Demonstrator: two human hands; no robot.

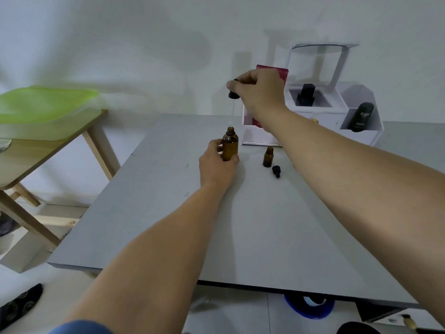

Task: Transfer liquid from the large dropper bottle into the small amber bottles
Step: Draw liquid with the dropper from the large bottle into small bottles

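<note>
The large amber dropper bottle (pixel 230 146) stands upright and uncapped on the grey table (pixel 168 213). My left hand (pixel 216 165) grips its body from the left. Directly above the bottle's mouth, my right hand (pixel 260 92) pinches the black dropper cap (pixel 233 94), whose thin glass pipette hangs down with its tip just over the opening. To the right stands one small amber bottle (pixel 268 157), open, with its small black cap (pixel 276 171) lying beside it on the table.
A white cosmetic organizer (pixel 337 112) with a dark bottle and a black tube stands at the table's back right, a red box behind my right hand. A wooden side table (pixel 48 150) with a green tray is at the left. Floor lies below the near edge.
</note>
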